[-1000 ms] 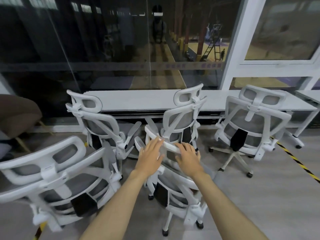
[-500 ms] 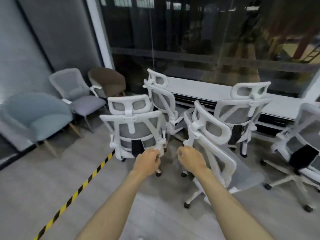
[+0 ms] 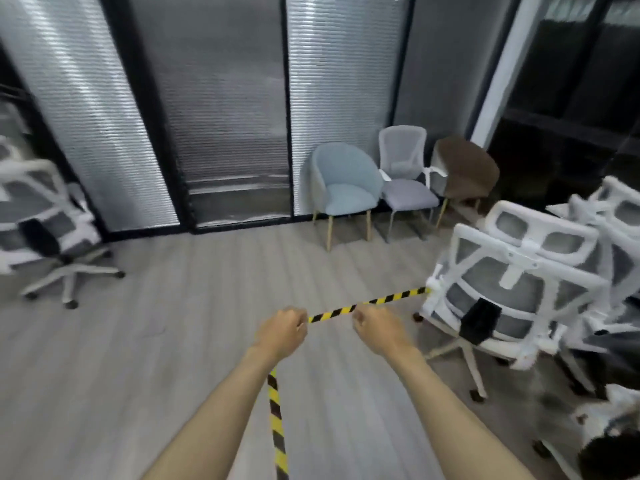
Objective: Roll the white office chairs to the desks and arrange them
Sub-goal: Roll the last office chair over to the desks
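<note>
Both my arms reach forward over the bare floor. My left hand [image 3: 282, 332] and my right hand [image 3: 379, 330] have their fingers curled and hold nothing. A white office chair [image 3: 509, 292] with grey mesh and a black lumbar pad stands to the right of my right hand, its back toward me, apart from it. More white office chairs [image 3: 616, 237] crowd behind it at the right edge. Another white office chair [image 3: 45, 230] stands alone at the far left. No desk shows in this view.
Yellow-black hazard tape [image 3: 277, 420] runs along the grey floor under my hands and bends right. A light blue armchair [image 3: 346, 185], a grey mesh chair [image 3: 405, 174] and a brown chair [image 3: 464, 171] line the glass wall with blinds [image 3: 221, 109].
My hands came off the white chair's headrest and now hold nothing. The view swung left, away from the desk and window, toward the blinds wall and open floor.
</note>
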Motion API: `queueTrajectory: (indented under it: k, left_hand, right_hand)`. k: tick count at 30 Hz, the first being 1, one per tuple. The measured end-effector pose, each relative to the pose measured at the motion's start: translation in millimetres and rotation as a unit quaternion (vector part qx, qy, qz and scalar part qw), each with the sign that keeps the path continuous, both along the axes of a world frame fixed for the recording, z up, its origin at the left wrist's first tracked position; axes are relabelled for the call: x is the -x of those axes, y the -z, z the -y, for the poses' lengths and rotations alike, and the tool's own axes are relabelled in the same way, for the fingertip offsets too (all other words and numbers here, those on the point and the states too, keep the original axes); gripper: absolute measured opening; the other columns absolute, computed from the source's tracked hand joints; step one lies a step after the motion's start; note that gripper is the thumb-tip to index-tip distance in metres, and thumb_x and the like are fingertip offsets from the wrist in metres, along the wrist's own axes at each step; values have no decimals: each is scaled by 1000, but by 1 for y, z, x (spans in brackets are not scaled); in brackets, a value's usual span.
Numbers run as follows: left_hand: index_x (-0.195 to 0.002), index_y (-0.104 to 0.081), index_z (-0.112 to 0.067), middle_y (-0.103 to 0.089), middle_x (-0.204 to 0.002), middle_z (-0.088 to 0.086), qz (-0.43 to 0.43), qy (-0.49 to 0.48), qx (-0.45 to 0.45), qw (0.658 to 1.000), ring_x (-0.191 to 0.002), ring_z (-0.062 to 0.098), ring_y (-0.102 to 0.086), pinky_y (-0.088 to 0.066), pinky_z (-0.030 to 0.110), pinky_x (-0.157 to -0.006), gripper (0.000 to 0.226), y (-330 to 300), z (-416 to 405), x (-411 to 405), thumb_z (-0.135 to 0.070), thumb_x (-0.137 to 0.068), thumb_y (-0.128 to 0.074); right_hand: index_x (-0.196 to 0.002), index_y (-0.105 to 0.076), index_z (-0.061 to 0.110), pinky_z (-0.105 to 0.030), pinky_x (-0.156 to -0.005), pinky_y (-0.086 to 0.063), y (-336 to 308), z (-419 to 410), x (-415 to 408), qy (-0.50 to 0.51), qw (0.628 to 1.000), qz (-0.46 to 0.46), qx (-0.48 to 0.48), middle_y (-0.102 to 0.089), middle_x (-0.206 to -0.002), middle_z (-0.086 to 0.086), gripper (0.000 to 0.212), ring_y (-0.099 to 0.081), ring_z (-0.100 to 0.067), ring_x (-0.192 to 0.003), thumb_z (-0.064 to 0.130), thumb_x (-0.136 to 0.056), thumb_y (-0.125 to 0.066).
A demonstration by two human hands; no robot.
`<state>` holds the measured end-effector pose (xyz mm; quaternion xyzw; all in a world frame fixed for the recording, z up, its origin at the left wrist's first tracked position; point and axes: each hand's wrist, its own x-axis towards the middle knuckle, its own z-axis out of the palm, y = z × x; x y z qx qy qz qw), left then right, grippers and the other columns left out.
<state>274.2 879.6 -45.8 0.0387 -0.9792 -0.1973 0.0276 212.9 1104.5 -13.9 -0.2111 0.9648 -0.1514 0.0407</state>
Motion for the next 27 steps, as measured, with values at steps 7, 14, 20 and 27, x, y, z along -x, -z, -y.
queueTrajectory:
  k: [7, 14, 20, 27]
  left_hand:
    - [-107, -66, -25, -67, -110, -2, 17, -144, 22, 989, -101, 25, -65, -52, 37, -79, 18, 13, 258, -98, -30, -97, -51]
    - [-106, -68, -22, -69, -108, 2, 20, -252, -3, 967, -101, 28, -67, -55, 40, -83, 19, 14, 442, -176, -28, -95, -53]
    - [-105, -68, -27, -70, -112, -3, 16, -337, -52, 940, -99, 22, -67, -54, 34, -79, 18, 25, 563, -188, -29, -95, -54]
    - [-107, -67, -30, -69, -112, -7, 39, -376, -49, 924, -102, 20, -66, -52, 33, -81, 18, 28, 720, -147, -30, -94, -54]
  right_hand:
    - [-109, -68, 20, -36, -76, -50, 11, 274, -35, -124, 992, 12, 7, -71, -108, -4, 25, -65, -31, -99, 27, -101, -46]
    - [-107, -68, 21, -40, -76, -57, 9, 489, -69, -233, 972, 41, 5, -72, -105, -2, 24, -67, -28, -94, 30, -99, -47]
    - [-105, -70, 25, -33, -76, -53, 13, 639, -59, -280, 958, 55, 18, -74, -106, 1, 21, -67, -26, -97, 30, -97, -52]
    - [-103, -71, 21, -33, -74, -47, 30, 814, 4, -304, 951, 48, 38, -70, -109, -3, 21, -66, -29, -100, 27, -97, -52]
